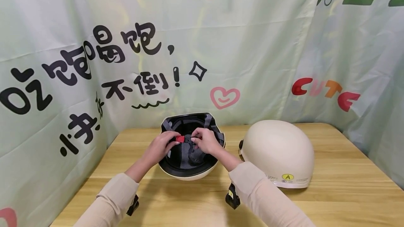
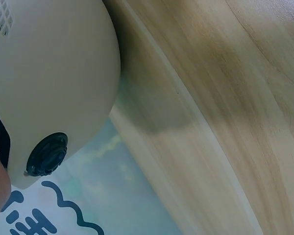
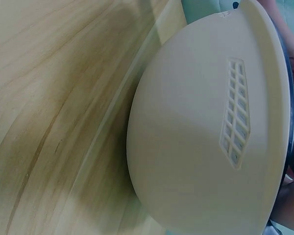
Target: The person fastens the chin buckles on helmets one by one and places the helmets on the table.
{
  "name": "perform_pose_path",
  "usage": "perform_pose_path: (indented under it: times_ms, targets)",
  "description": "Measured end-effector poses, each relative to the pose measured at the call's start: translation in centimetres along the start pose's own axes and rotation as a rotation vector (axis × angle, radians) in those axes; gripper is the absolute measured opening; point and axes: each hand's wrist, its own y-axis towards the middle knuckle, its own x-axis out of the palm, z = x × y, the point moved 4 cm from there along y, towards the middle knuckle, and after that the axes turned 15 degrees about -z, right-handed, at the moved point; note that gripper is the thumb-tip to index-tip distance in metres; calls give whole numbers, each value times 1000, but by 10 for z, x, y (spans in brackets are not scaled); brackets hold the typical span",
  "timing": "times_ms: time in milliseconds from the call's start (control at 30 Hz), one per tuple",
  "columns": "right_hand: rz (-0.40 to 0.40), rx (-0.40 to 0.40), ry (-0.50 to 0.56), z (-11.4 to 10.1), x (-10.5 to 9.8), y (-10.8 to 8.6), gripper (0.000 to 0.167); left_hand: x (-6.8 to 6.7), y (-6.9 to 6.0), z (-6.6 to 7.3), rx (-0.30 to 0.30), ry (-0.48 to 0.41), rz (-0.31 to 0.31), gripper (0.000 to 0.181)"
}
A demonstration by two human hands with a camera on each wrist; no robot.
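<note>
An upturned cream helmet point(image 1: 189, 177) lies on the table, its black padded inside facing up. Over its opening my left hand point(image 1: 161, 144) pinches a red buckle point(image 1: 180, 139) between thumb and fingers. Close by on the right, my right hand point(image 1: 206, 140) pinches the dark chin strap beside a black buckle piece point(image 1: 186, 140). Whether the red and black parts are joined, I cannot tell. The left wrist view shows the shell's outside with a black round knob point(image 2: 48, 154); in the right wrist view a lattice vent point(image 3: 236, 112) shows.
A second cream helmet point(image 1: 279, 150) stands dome up to the right, bearing a yellow "A" sticker point(image 1: 288, 177). Both are on a wooden table point(image 1: 176, 206). Behind hangs a pale green printed cloth point(image 1: 258, 62). Black devices point(image 1: 233, 196) sit at both wrists.
</note>
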Motion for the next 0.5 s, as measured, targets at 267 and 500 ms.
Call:
perform_pose_path:
  times_ms: [267, 500]
  targets:
    - [-14, -9, -11, -1, -1, 0, 5, 1, 0, -2, -3, 4, -11, 24]
    - [-13, 5, 3, -1, 0, 1, 5, 1, 0, -1, 7, -1, -16, 25]
